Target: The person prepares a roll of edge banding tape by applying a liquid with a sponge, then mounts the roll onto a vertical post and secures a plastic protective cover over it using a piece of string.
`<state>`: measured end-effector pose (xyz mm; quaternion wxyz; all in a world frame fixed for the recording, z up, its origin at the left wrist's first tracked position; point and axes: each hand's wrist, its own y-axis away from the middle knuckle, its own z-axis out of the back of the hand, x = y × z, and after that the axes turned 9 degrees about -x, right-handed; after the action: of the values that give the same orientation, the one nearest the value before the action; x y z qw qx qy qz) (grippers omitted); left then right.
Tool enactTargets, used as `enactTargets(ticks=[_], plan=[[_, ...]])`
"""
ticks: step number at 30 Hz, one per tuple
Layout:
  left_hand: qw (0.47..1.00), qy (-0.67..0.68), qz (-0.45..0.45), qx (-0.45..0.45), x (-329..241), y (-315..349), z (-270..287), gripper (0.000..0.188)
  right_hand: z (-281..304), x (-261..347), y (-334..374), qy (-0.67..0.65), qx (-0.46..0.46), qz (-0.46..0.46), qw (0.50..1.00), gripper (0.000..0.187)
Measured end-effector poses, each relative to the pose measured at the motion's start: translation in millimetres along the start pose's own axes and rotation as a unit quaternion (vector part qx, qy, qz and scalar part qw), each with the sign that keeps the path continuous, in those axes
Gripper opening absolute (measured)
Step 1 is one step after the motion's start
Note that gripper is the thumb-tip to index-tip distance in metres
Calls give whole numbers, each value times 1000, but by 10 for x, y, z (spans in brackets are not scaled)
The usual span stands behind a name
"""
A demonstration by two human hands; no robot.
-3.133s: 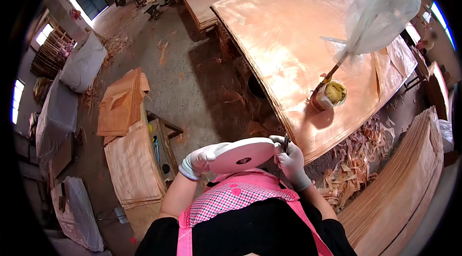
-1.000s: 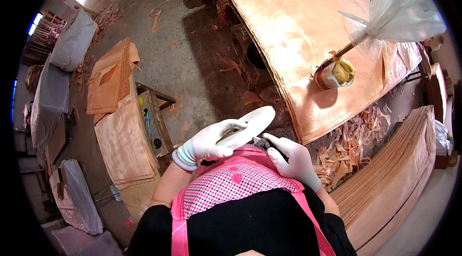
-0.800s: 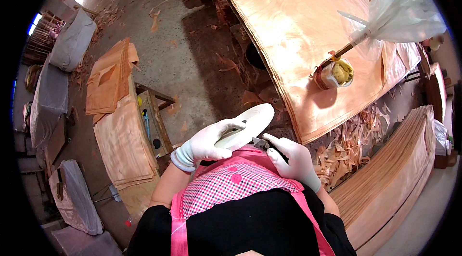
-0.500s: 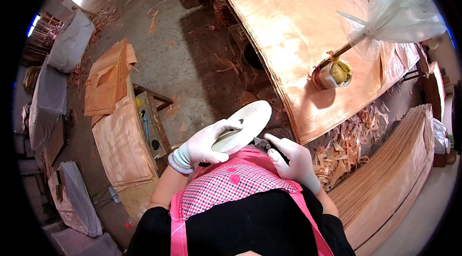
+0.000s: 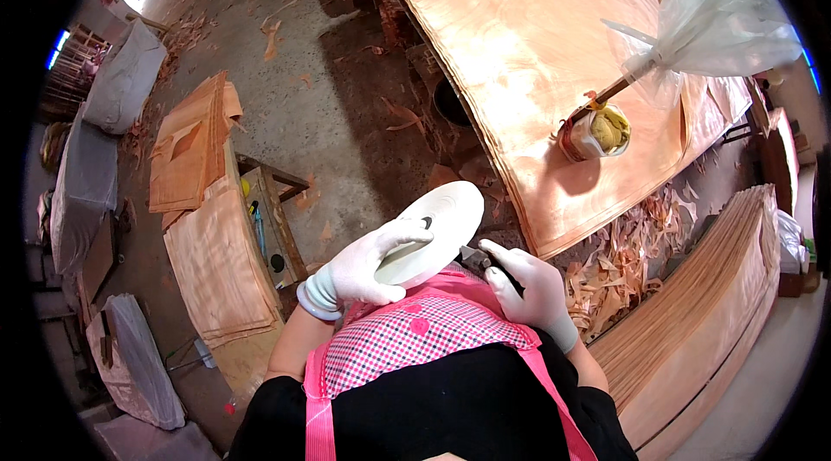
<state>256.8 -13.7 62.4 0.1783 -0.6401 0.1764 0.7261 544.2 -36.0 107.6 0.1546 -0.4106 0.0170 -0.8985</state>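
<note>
In front of my chest I hold a wide, flat roll of white tape (image 5: 452, 212) with a small dark core hole. My gloved left hand (image 5: 362, 266) is closed on its left side, fingers over the upper face and thumb below. A dark knife-like tool (image 5: 474, 258) with a short grey blade is gripped in my gloved right hand (image 5: 535, 290). Its tip points left, close to the roll's right edge; whether the two touch I cannot tell. Part of the tool's handle is hidden by my fingers.
A large stack of wood veneer sheets (image 5: 502, 37) lies ahead, bearing a tub (image 5: 580, 141) and a stick wrapped in clear plastic (image 5: 718, 19). Smaller veneer pieces (image 5: 216, 262) rest on a bench at left. A tall veneer stack (image 5: 692, 322) and wood shavings (image 5: 619, 275) are at right.
The tape roll and my left hand have shifted slightly left, and the roll's face has tilted a little more toward view. My right hand still grips the tool.
</note>
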Motion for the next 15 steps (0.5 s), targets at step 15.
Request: enactTargets(ticks=[15], plan=[[998,-62,-31,-11,-42,42,8,79,-9,-1,19,14,2,-3,1000,35]])
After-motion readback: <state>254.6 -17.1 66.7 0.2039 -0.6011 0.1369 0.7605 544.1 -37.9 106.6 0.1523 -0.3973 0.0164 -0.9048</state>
